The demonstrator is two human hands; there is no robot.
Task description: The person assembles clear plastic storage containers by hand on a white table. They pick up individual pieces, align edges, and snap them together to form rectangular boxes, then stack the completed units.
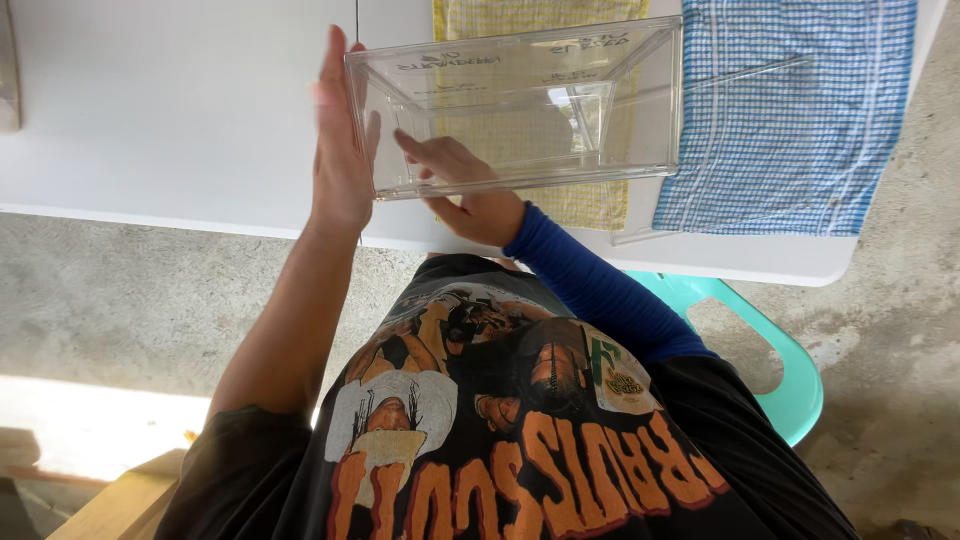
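Printed fabric of a black shirt (pixel 500 440) fills the near part of the head view, with a turquoise plastic chair (pixel 790 370) seen at the near right over a bare concrete floor (pixel 120 290). A corner of pale wood (pixel 120 505) is seen at the near left. Beyond the shirt, a white table (pixel 170 110) is spread across the far half of the scene. A clear plastic bin (pixel 520 105) is held above the near edge of the table, tilted so that its open side is turned toward the camera. The left hand (pixel 342 140), on a bare arm, is laid flat and open against the left end wall of the bin, fingers pointed toward the far side. The right hand (pixel 462 190), on an arm covered by a blue sleeve (pixel 600 290), is placed at the near left corner of the bin, its fingers spread on the clear wall; whether they are curled around the rim cannot be told. The two hands are kept just apart, with the corner of the bin between them. A yellow checked cloth (pixel 590 200) is seen through and under the bin, and a blue checked cloth (pixel 790 120) is laid to its right. On the blue cloth a flat clear plastic lid (pixel 740 75) is rested, partly behind the bin.
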